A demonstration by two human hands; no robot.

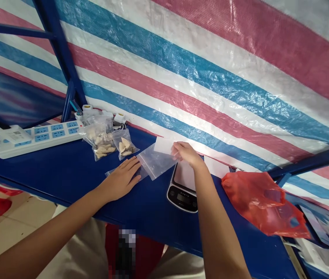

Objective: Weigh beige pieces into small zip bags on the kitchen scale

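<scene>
My left hand lies flat on the table with its fingers stretched out, over a clear plastic bag that shows partly from under it. My right hand pinches a clear zip bag by its far right end, and its fingertips are partly hidden. A white sheet shows at that same end; whether it is inside or behind the bag I cannot tell. Below my right hand sits a black-and-white digital scale, partly covered by my forearm. Left of the zip bag lies a filled bag of pale, chip-like pieces.
More filled bags are heaped at the back left beside a long white power strip. A red plastic bag lies to the right, near a white sheet. A striped tarp hangs behind the blue table.
</scene>
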